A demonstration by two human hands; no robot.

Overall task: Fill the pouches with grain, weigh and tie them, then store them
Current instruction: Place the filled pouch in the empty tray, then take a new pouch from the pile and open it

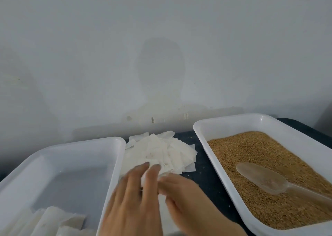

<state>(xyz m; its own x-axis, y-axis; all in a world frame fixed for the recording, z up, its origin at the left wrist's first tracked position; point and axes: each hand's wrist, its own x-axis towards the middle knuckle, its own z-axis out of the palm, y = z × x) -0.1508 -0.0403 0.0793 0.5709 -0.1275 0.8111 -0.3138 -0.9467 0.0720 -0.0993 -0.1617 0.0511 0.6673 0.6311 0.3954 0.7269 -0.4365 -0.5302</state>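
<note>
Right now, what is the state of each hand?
Left hand: open, fingers straight on a pouch.
Right hand: appears to pinch the pouch; blurred.

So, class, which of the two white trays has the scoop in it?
The right-hand tray, full of brown grain; the left tray holds white pouches instead.

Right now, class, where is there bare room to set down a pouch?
Bare: the left tray's far floor, beyond the pouches in its near corner, and the dark table strip between the pouch pile and the grain tray. Crowded: the middle, where left hand and right hand work.
</note>
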